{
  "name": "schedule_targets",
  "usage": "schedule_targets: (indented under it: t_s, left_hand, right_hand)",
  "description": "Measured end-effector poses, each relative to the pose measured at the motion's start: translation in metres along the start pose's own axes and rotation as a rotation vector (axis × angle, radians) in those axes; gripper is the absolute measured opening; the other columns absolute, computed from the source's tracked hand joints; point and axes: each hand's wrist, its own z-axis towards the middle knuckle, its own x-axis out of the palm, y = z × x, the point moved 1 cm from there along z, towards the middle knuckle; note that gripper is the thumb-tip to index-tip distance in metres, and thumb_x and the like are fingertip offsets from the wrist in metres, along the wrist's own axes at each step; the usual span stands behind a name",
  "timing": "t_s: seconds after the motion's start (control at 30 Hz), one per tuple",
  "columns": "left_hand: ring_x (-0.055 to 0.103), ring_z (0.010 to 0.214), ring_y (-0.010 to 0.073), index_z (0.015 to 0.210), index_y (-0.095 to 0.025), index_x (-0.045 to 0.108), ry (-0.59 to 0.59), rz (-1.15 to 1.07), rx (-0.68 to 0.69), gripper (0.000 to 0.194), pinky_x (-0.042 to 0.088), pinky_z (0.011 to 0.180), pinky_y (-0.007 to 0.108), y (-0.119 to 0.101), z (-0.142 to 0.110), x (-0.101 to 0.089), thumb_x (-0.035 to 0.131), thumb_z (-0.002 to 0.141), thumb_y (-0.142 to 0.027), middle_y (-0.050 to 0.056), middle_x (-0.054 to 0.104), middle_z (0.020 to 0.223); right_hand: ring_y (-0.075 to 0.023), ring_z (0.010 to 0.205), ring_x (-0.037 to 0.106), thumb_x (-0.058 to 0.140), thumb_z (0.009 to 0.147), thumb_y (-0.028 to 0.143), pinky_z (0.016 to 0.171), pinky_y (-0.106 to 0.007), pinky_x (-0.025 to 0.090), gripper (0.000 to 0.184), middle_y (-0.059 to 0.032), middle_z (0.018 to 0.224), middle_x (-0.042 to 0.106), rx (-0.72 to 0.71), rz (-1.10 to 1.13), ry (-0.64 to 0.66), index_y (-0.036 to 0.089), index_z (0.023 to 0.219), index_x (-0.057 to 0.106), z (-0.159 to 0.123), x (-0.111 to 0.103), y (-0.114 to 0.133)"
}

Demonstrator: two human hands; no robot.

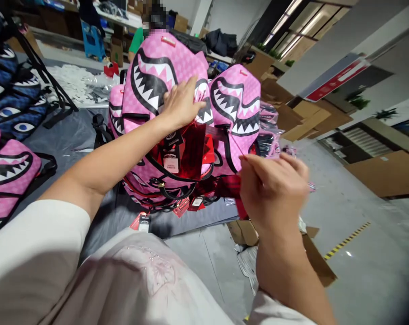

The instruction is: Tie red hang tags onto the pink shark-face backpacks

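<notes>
A pink backpack [191, 58] with a black-and-white shark-mouth print stands on top of a pile of similar bags. My left hand [180, 106] lies on its front, fingers spread and holding nothing. Shiny red tags [192, 153] and a black tag with a white label [171, 160] hang just below that hand. To the right, my right hand [274, 194] is closed in a pinch, blurred by motion, with a thin dark-red cord [240, 148] running into its fingertips. A second pink backpack [240, 95] stands behind, between my hands.
Blue backpacks [8, 90] are stacked at far left, above another pink backpack [13, 169]. A grey cover [72, 135] lies under the bags. Cardboard boxes [302, 115] stand at the right; an open carton [318, 259] is on the floor. A person in a green sleeve [136, 43] is behind.
</notes>
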Motion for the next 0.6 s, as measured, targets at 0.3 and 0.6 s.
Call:
schedule_targets:
  t_s: [0.3, 0.6]
  left_hand:
    - [0.070, 0.084, 0.0123, 0.106, -0.023, 0.062, -0.157, -0.283, 0.043, 0.018, 0.056, 0.077, 0.025, -0.030, -0.186, -0.086, 0.049, 0.098, -0.033, -0.001, 0.070, 0.095]
    - [0.070, 0.087, 0.0170, 0.089, -0.020, 0.074, 0.026, -0.180, -0.520, 0.013, 0.055, 0.082, 0.029, 0.038, -0.352, -0.098, 0.063, 0.086, -0.027, 0.004, 0.076, 0.092]
  right_hand:
    - [-0.0138, 0.064, 0.067, 0.056, 0.092, 0.023, 0.061, -0.025, 0.054, 0.020, -0.0042, 0.083, 0.074, 0.149, 0.609, 0.242, 0.022, 0.106, 0.071, -0.076, 0.026, 0.083]
    - [-0.0137, 0.068, 0.066, 0.047, 0.096, 0.028, 0.067, -0.023, 0.050, 0.027, -0.0036, 0.077, 0.072, 0.291, 0.863, 0.597, 0.019, 0.086, 0.070, -0.143, 0.157, 0.192]
